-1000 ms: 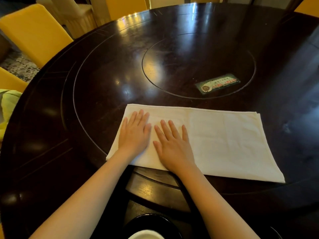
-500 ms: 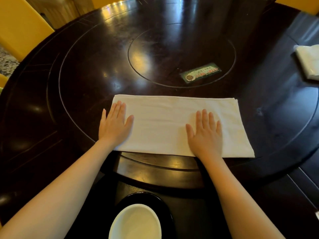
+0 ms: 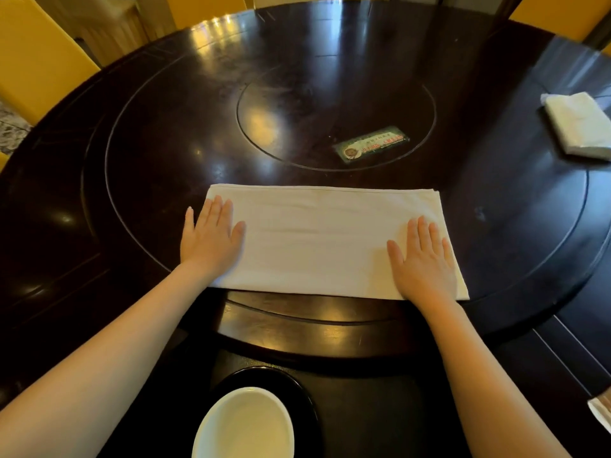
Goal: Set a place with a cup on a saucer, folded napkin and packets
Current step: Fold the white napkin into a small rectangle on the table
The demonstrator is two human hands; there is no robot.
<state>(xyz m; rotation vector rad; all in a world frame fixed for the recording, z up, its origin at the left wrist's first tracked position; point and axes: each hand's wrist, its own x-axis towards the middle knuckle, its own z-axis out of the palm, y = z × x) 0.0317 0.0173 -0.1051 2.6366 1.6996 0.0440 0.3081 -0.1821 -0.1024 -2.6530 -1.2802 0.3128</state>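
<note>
A white napkin [image 3: 317,239], folded into a long rectangle, lies flat on the raised turntable [image 3: 515,226] of a dark round table. My left hand [image 3: 211,239] rests palm down on its left end, fingers spread. At the napkin's right end my right hand [image 3: 425,259] presses flat in the same way. Neither hand grips anything. Close to me at the bottom edge, a white cup [image 3: 244,424] sits on a black saucer [image 3: 297,391]. A packet [image 3: 601,411] shows partly at the right edge.
A second folded white napkin [image 3: 578,127] lies at the far right of the table. A green card [image 3: 372,147] lies inside the inner ring of the turntable. Yellow chairs [image 3: 36,64] stand around the far and left sides.
My right hand slid from the napkin's left part to its right end while my left hand stayed at the left end. The view shifted, bringing the cup and second napkin into sight.
</note>
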